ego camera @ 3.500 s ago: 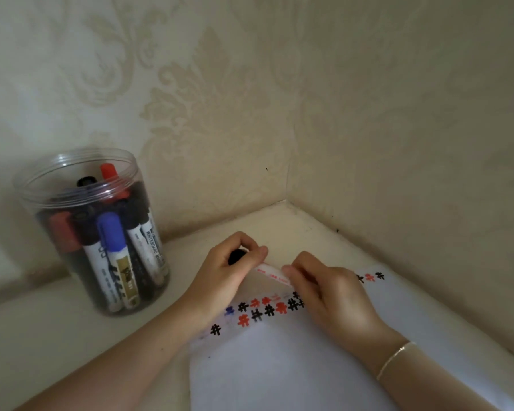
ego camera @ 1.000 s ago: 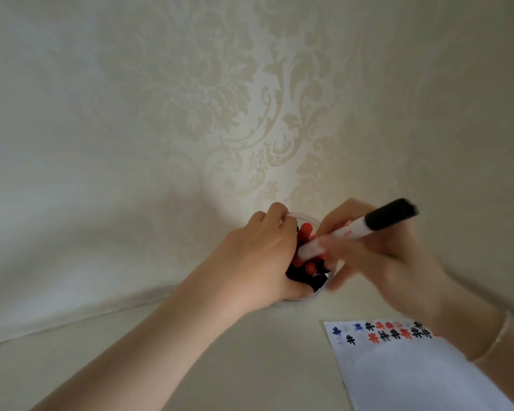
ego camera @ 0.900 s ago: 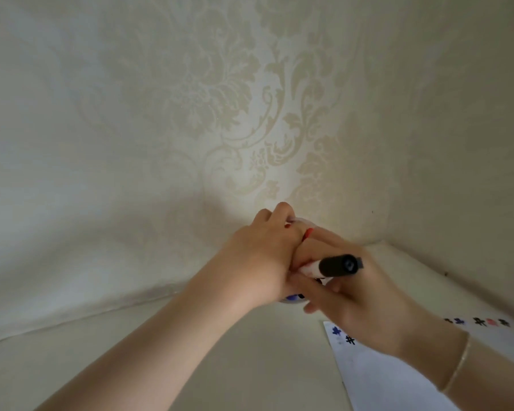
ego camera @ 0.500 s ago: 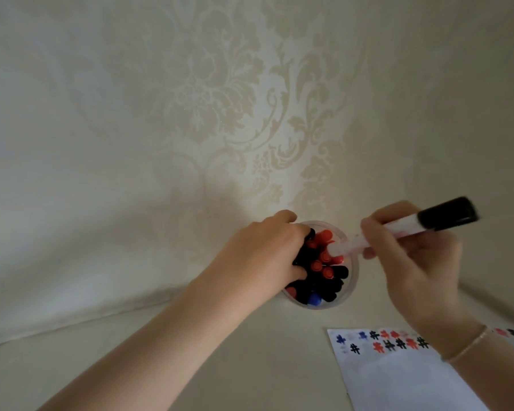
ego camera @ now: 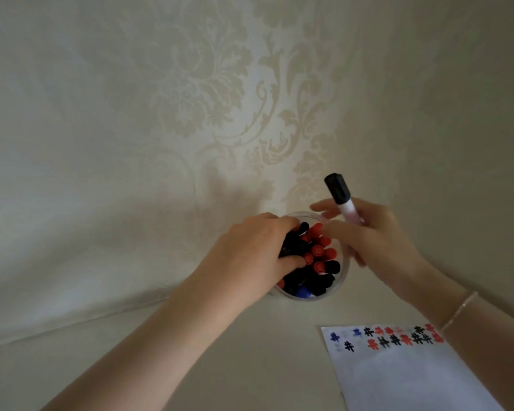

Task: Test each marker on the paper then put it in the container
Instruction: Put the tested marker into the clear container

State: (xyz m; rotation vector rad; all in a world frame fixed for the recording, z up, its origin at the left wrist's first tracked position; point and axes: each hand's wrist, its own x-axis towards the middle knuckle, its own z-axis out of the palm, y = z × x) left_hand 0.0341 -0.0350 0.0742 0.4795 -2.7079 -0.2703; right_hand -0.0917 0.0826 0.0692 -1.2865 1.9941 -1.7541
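A clear round container (ego camera: pixel 340 284) stands against the wall, packed with several red, black and blue capped markers (ego camera: pixel 319 253). My left hand (ego camera: pixel 252 259) lies over its left rim, fingers curled in among the markers and pressing them aside. My right hand (ego camera: pixel 374 235) hovers just right of the container and grips a white marker with a black cap (ego camera: pixel 340 197), cap end up and tilted left; its lower end is hidden by my fingers. The white paper (ego camera: pixel 413 372) lies at the lower right with rows of blue, black and red test marks along its top edge.
Patterned cream wallpaper (ego camera: pixel 205 99) rises directly behind the container, and a side wall closes in on the right. The cream surface (ego camera: pixel 264 351) stretches to the left and in front of the container.
My right hand has swung the black-capped marker from pointing right to nearly upright beside the container. My left hand has stayed in the container's mouth.
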